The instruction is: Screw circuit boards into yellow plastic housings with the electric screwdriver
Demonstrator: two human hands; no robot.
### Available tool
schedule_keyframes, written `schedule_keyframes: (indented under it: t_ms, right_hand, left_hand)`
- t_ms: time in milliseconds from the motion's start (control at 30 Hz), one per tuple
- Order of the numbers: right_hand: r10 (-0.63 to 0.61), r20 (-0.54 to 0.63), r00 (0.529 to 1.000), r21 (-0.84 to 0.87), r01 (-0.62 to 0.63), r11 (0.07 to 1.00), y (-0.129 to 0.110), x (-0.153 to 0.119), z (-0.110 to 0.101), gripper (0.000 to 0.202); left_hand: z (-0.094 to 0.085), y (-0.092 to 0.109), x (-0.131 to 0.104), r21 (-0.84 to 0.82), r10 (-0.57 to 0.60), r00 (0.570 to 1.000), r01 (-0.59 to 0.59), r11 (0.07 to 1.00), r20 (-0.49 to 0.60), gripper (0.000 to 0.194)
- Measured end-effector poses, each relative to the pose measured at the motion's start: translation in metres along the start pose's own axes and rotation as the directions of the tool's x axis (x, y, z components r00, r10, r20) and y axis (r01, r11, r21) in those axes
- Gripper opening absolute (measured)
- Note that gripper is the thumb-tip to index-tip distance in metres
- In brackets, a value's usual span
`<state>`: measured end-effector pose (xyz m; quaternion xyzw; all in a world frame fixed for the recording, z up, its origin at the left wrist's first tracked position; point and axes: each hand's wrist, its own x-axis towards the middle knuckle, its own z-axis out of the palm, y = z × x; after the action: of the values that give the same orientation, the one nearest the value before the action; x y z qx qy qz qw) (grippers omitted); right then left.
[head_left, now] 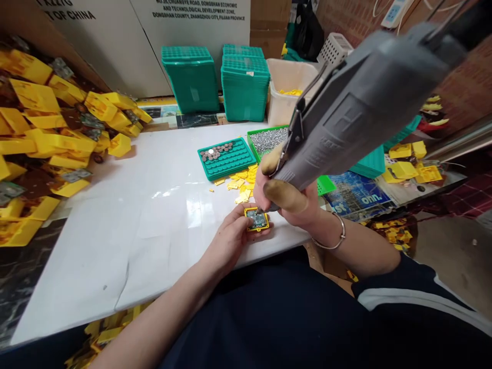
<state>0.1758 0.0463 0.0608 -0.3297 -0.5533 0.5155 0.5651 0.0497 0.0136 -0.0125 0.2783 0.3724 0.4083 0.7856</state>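
Yellow rectangular plastic housing [259, 229] is being pinched by left fingers [241, 224], right fingers [286, 195] gripping grey cylindrical power screwdriver [346, 110], tilt possibly causing slippage.

We count one left hand [233, 229], one right hand [298, 205], one grey handheld tool [357, 107], one yellow-framed board [258, 219], one bracelet [341, 233], two teal tray stacks [245, 92] at back; yellow pieces [34, 96] too many to count.

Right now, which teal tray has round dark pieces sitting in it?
The low teal tray on the white tabletop, beside the green screw bin; the taller teal stacks behind show none.
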Motion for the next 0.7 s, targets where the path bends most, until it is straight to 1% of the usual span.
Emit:
schedule_keyframes:
  t_ms: [33,100,133,200,267,300,333,367,400,433,467,500,533,567,600,633,667,700]
  right_hand:
    - [-0.010,-0.022,1.000,0.052,0.011,0.999,0.002,0.000,0.000,0.040]
    - [-0.002,-0.025,1.000,0.078,0.004,0.997,0.005,0.002,-0.001,0.034]
    - [0.003,-0.003,1.000,0.075,-0.003,0.997,0.006,0.003,-0.001,0.032]
    - [-0.013,0.085,0.996,0.082,0.006,0.997,0.006,0.006,-0.002,0.029]
    - [-0.081,0.148,0.986,0.131,0.061,0.989,0.003,0.011,-0.005,0.028]
    - [-0.129,0.145,0.981,0.143,0.108,0.984,0.001,0.015,-0.008,0.028]
    - [-0.187,0.102,0.977,0.127,0.173,0.977,-0.001,0.018,-0.013,0.027]
    - [-0.250,0.030,0.968,0.072,0.247,0.966,-0.003,0.021,-0.018,0.027]
    - [-0.314,-0.061,0.948,-0.021,0.313,0.950,-0.005,0.024,-0.025,0.028]
    - [-0.384,-0.156,0.910,-0.141,0.365,0.920,-0.007,0.025,-0.032,0.030]
    - [-0.463,-0.248,0.851,-0.279,0.395,0.875,-0.009,0.024,-0.039,0.033]
    - [-0.557,-0.320,0.767,-0.424,0.409,0.808,-0.011,0.022,-0.046,0.037]
    - [-0.658,-0.328,0.678,-0.565,0.417,0.712,-0.013,0.017,-0.051,0.042]
    - [-0.754,-0.280,0.594,-0.683,0.428,0.591,-0.016,0.012,-0.053,0.045]
    - [-0.830,-0.196,0.523,-0.767,0.446,0.462,-0.018,0.007,-0.054,0.043]
    - [-0.861,-0.071,0.504,-0.812,0.472,0.344,-0.020,0.003,-0.051,0.036]
    - [-0.836,0.069,0.545,-0.819,0.509,0.264,-0.019,0.002,-0.046,0.026]
    - [-0.767,0.182,0.616,-0.806,0.540,0.242,-0.017,0.005,-0.038,0.016]
  left_hand:
    - [0.001,0.001,0.000,0.008,-0.006,1.000,0.006,1.000,-0.002,0.029]
    - [0.004,0.002,0.000,0.020,-0.015,1.000,0.015,1.000,-0.012,0.032]
    - [0.006,0.003,0.000,0.020,-0.018,1.000,0.018,1.000,-0.018,0.033]
    - [0.010,0.006,0.000,0.005,-0.026,0.999,0.027,1.000,-0.033,0.033]
    - [0.014,0.008,-0.001,-0.030,-0.045,0.997,0.044,0.999,-0.059,0.032]
    - [0.015,0.010,-0.002,-0.056,-0.059,0.996,0.055,0.997,-0.071,0.032]
    - [0.015,0.012,-0.004,-0.085,-0.073,0.994,0.066,0.994,-0.077,0.033]
    - [0.013,0.014,-0.006,-0.117,-0.083,0.993,0.074,0.990,-0.078,0.033]
    - [0.010,0.017,-0.008,-0.146,-0.088,0.993,0.076,0.986,-0.077,0.033]
    - [0.006,0.020,-0.011,-0.168,-0.085,0.993,0.070,0.983,-0.084,0.031]
    - [0.001,0.024,-0.015,-0.178,-0.073,0.992,0.055,0.983,-0.101,0.030]
    - [-0.005,0.028,-0.019,-0.171,-0.056,0.989,0.032,0.985,-0.135,0.028]
    - [-0.010,0.032,-0.023,-0.149,-0.032,0.983,0.005,0.989,-0.181,0.029]
    - [-0.015,0.036,-0.028,-0.118,-0.005,0.974,-0.022,0.993,-0.225,0.030]
    - [-0.017,0.040,-0.034,-0.085,0.018,0.966,-0.041,0.995,-0.257,0.032]
    - [-0.018,0.045,-0.040,-0.063,0.036,0.962,-0.056,0.996,-0.270,0.033]
    - [-0.017,0.049,-0.048,-0.054,0.046,0.964,-0.062,0.997,-0.261,0.035]
    - [-0.014,0.052,-0.057,-0.052,0.049,0.971,-0.063,0.997,-0.233,0.036]
